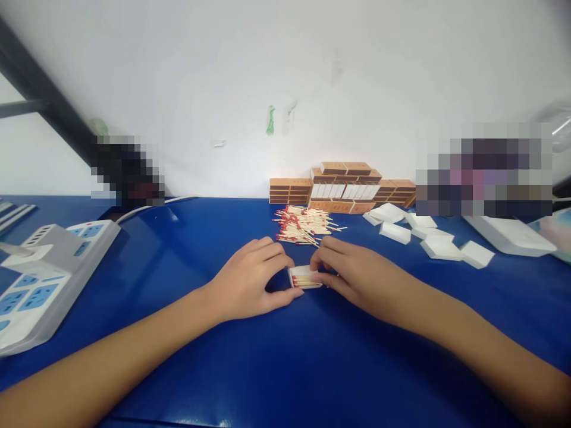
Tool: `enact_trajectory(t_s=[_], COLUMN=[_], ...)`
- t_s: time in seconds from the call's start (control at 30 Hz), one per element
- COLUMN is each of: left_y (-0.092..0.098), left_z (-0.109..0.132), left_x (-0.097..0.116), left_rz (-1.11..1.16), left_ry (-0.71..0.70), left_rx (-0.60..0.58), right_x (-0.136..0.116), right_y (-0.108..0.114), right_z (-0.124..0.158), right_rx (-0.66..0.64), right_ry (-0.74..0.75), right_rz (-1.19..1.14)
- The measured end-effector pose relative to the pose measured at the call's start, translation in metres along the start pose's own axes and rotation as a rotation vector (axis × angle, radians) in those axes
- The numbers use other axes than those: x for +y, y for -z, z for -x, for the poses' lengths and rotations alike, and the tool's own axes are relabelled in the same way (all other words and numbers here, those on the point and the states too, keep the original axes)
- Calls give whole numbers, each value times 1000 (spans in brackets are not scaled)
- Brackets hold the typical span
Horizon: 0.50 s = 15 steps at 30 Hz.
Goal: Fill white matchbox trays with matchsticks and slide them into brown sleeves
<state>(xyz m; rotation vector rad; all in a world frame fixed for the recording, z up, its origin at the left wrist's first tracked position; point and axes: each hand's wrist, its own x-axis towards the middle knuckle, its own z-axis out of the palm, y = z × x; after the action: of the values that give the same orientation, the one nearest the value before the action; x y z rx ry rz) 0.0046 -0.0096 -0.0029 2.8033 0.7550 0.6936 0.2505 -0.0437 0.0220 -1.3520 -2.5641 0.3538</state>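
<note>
A small white matchbox tray (300,269) lies on the blue table between my hands, with several red-headed matches (303,280) inside, heads to the left. My left hand (256,279) grips the tray's left end, thumb at the near side and fingers at the far side. At the right end, my right hand (345,267) has thumb and fingers closed over the tail ends of the matches; its fingertips partly hide that end. Just beyond the tray is a loose pile of matches (301,224), heads mostly to the left.
Stacked matchboxes (343,187) stand against the white wall behind the pile. Several white empty trays (439,246) lie scattered at the right, near a white device (508,235). A power strip (57,285) with plugged-in adapter sits at the left, its cable (151,205) running back.
</note>
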Motion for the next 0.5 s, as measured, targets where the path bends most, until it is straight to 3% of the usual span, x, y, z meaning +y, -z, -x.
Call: enact_trajectory(t_s=[0.23,0.37,0.5], left_y=[1,1,1], left_z=[1,0,-1], left_x=[0,-1,-2], left_rz=[10,8,3], left_ry=[-8,5,21], left_rx=[-12,3,13], right_x=[-3,11,28], right_y=[0,14,30], right_z=[1,4,10], right_rx=[-13,-2,-224], right_ry=[29,-31,-120], right_rz=[-38,-86,-214])
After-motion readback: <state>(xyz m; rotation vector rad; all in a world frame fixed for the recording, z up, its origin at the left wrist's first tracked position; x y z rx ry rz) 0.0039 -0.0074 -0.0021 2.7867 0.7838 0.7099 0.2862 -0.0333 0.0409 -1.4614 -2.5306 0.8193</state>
